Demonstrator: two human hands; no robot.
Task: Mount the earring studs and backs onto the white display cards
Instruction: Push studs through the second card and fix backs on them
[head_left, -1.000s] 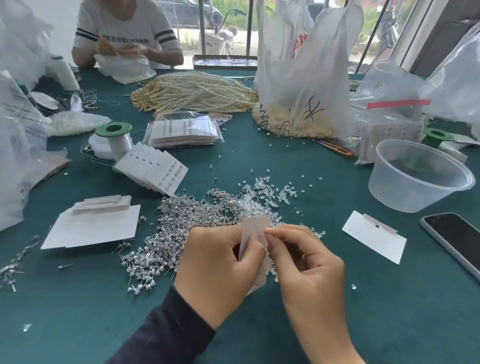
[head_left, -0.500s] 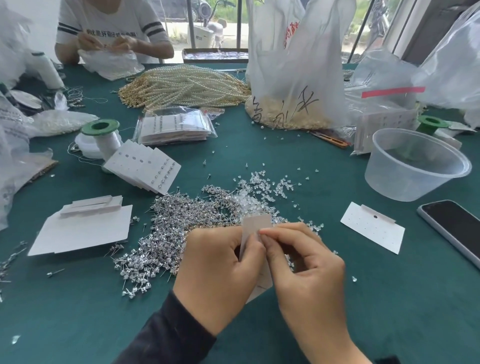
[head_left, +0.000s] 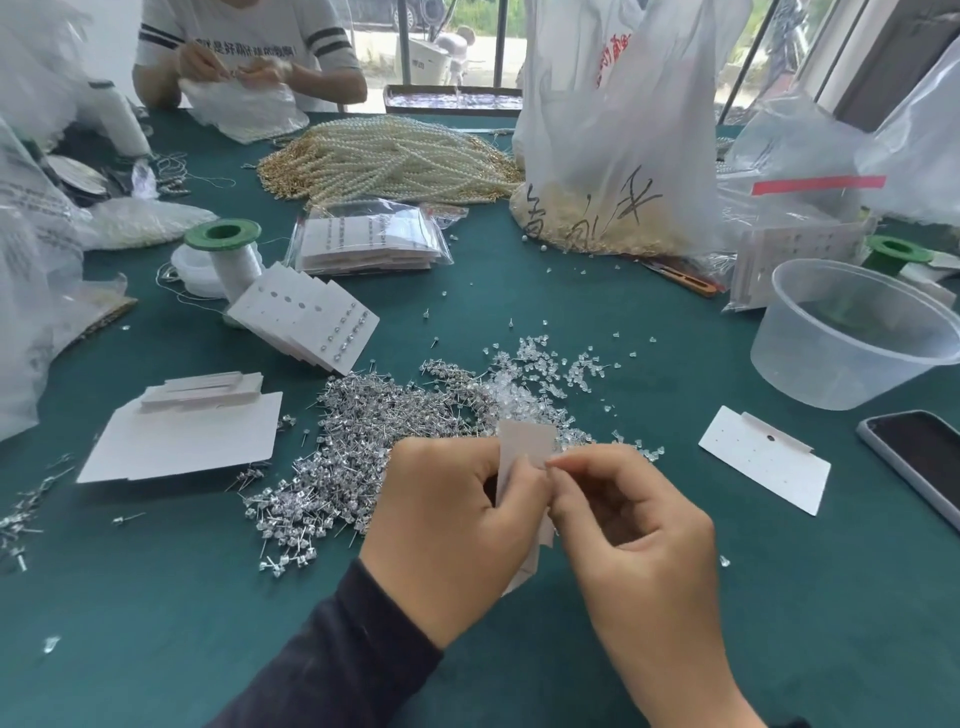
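Left hand (head_left: 447, 530) grips the white card (head_left: 524, 439) upright, right hand (head_left: 639, 545) pinching its edge (fingertips together).

Dark navy long sleeve (head_left: 332, 654) on the left arm, right forearm bare.

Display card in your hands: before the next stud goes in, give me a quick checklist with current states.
1. Display card gripped by left hand: ok.
2. Right hand pinching at the card's edge: ok.
3. Stud or back between the right fingertips: cannot tell.
4. Stud pile just beyond the hands: ok.
5. Clear backs lying beside that pile: ok.
6. Spare blank card flat on the right side: ok.
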